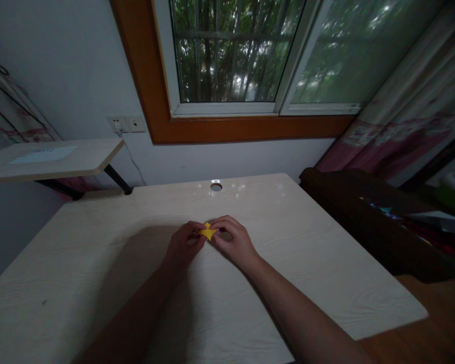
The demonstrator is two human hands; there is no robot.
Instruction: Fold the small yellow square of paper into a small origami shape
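Between my two hands is a small piece of folded yellow paper [208, 232], with pointed corners showing above and below the fingers. My left hand [184, 244] pinches its left side between thumb and fingertips. On the other side, my right hand [234, 239] grips the right edge in the same way. Both hands are just over the middle of the pale wooden desk [235, 313]. The fingertips cover part of the paper, so its full folded shape cannot be made out.
A raised shelf [87, 151] on black legs stands at the desk's back left, with a sheet [43, 154] on it. Near the back edge is a round cable hole [216, 187]. A dark wooden piece of furniture [337, 217] with items on it adjoins the right side.
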